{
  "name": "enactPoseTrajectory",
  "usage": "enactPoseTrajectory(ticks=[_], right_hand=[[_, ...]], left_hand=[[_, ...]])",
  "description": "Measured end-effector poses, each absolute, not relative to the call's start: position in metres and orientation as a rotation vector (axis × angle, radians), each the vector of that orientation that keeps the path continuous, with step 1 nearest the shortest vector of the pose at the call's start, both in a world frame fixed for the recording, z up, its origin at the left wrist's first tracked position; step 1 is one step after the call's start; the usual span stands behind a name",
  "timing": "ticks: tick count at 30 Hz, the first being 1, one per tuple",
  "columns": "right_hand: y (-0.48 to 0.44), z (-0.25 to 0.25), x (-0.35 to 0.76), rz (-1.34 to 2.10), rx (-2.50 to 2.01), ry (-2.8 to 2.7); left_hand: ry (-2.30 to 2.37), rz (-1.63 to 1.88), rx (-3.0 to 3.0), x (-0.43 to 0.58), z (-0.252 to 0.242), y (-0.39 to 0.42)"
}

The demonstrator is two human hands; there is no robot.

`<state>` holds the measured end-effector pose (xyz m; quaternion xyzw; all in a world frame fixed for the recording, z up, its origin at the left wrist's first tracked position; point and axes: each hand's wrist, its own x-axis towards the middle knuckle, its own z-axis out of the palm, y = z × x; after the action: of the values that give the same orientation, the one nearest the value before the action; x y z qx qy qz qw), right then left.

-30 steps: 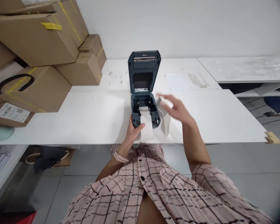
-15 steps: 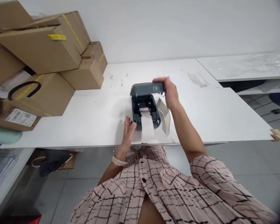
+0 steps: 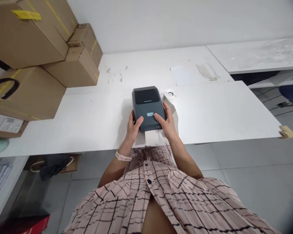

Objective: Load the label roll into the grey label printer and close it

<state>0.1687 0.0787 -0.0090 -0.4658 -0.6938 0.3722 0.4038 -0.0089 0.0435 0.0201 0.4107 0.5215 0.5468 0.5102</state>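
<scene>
A dark blue-grey label printer (image 3: 146, 109) stands near the front edge of the white table, its lid down over the body. My left hand (image 3: 133, 128) grips its left side, thumb on top of the lid. On the right side my right hand (image 3: 168, 122) grips the printer too, with the thumb beside the light button on the lid. A white paper strip (image 3: 153, 138) sticks out of the front of the printer toward me. Partly behind my right hand, a pale strip of backing paper (image 3: 174, 112) lies curled on the table.
Brown cardboard boxes (image 3: 46, 94) are stacked on the left of the white table (image 3: 215, 113). A small dark ring (image 3: 170, 94) lies behind the printer on the right. A white sheet (image 3: 180, 75) lies farther back. Yellowish tape (image 3: 286, 132) covers the table's right front corner.
The printer's lid, raised before in my right hand, is now down. My right hand has come down to the printer's right side, and my left hand has closed on the left side.
</scene>
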Motion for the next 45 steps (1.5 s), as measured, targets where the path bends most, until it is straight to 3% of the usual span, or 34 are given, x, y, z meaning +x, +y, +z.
enactPoseTrajectory(ticks=[5,10,16,21,27,32,35,41,45], right_hand=[[0.076,0.000,0.162,1.101,-1.124,-1.367],[0.078,-0.001,0.162,1.149,-1.124,-1.276],[0.080,-0.006,0.161,1.068,-1.141,-1.330],[0.071,0.012,0.157,0.581,-1.226,-1.556],[0.054,0.026,0.158,0.020,-1.067,-1.958],[0.050,0.043,0.150,-0.128,-1.114,-2.173],[0.052,0.048,0.154,0.039,-1.092,-2.185],[0.040,0.024,0.178,0.654,-1.168,-1.517],[0.050,0.028,0.185,0.947,-1.012,-1.428]], left_hand=[[1.313,1.351,0.990,-0.004,0.015,0.033],[1.737,1.564,0.916,0.015,-0.002,-0.017],[1.275,1.015,0.780,0.028,0.011,-0.033],[1.218,1.031,0.805,0.026,0.024,-0.029],[1.300,0.955,0.923,0.008,0.002,-0.040],[1.657,1.325,1.010,-0.009,0.002,-0.030],[1.667,1.516,1.139,-0.009,0.008,-0.016],[1.414,1.488,1.178,0.003,0.015,-0.005],[1.353,1.626,1.272,-0.004,0.035,0.012]])
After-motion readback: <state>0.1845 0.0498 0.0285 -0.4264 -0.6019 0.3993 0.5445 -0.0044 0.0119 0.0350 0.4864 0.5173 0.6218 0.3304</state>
